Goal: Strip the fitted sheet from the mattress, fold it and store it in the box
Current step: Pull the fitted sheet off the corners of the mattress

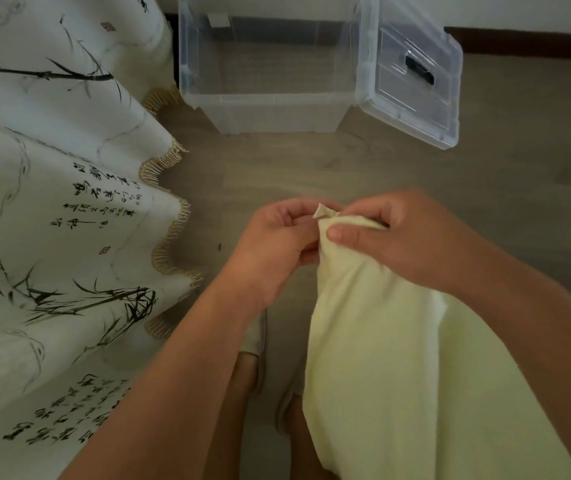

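Observation:
The pale yellow fitted sheet (381, 358) hangs bunched in front of me, over the floor. My left hand (273, 247) and my right hand (391, 237) meet at its top corner and both pinch the cloth there. A small tip of the corner sticks up between the fingers. Ahead on the floor stands the clear plastic box (270, 112), open and with nothing inside. Its lid (415, 81) leans against the box's right side.
A white cloth printed with ink bamboo and calligraphy, edged with a tan fringe (52, 202), hangs down along the left. Wooden floor (484, 174) lies between me and the box. My feet in light slippers (256, 341) show below the hands. A dark skirting board runs along the far wall.

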